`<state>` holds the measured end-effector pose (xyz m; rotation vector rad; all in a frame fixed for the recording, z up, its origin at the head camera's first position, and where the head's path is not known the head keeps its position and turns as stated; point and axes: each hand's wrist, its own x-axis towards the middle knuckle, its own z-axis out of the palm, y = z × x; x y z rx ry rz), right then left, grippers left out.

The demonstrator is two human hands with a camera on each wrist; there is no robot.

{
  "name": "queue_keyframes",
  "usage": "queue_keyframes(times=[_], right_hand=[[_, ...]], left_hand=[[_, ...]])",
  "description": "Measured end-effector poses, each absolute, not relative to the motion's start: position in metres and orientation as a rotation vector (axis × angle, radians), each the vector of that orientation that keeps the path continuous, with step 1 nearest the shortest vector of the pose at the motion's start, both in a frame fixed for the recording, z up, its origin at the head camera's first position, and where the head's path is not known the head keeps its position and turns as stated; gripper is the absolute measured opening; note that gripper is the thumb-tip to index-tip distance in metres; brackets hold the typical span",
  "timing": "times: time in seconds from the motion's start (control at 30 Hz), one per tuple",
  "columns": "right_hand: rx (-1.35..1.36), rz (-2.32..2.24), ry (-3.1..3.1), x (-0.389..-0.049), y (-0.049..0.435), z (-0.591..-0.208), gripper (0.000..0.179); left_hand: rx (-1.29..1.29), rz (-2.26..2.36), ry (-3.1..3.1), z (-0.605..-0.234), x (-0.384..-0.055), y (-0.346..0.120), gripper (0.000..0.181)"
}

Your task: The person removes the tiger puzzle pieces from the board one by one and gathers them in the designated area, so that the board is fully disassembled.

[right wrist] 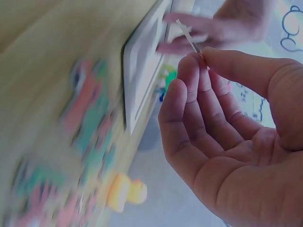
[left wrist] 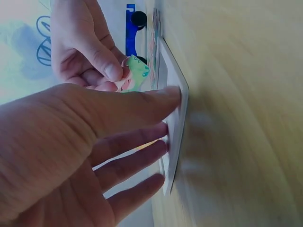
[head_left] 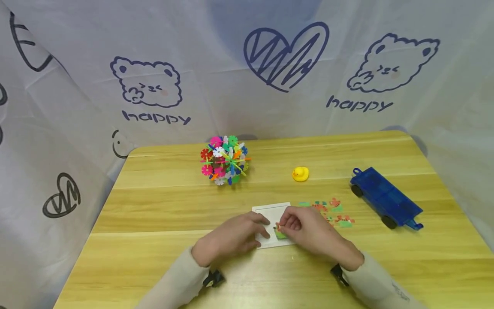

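A puzzle piece (left wrist: 138,73), green and orange, is pinched between the thumb and fingers of my right hand (head_left: 310,229). In the right wrist view the piece (right wrist: 188,37) is seen edge-on at the fingertips. Below it lies a white puzzle tray (head_left: 266,209) with a raised rim, flat on the table. My left hand (head_left: 235,235) rests on the tray's left part, its fingers spread and touching the board. More puzzle pieces (head_left: 335,204), orange and green, lie loose just right of the tray; my right hand hides some of them.
A yellow rubber duck (head_left: 300,174) sits behind the tray. A ball of colourful interlocking discs (head_left: 225,161) stands at the back left. To the right is a blue toy trailer (head_left: 387,195) with black wheels. A printed white cloth (head_left: 220,94) hangs behind the wooden table (head_left: 162,210).
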<state>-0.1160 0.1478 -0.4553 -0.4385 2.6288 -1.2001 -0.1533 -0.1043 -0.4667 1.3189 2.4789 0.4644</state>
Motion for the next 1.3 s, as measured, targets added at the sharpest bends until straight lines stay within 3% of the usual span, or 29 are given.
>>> queue_keyframes(times=[0.73, 1.3], right_hand=[[-0.236, -1.191, 2.79, -0.091, 0.254, -0.456, 0.006], [-0.131, -1.089, 2.844, -0.076, 0.287, -0.47, 0.008]], left_hand=[[1.277, 0.522, 2.433, -0.468, -0.151, -0.105, 0.024], [1.275, 0.499, 2.434, -0.467, -0.151, -0.103, 0.024]])
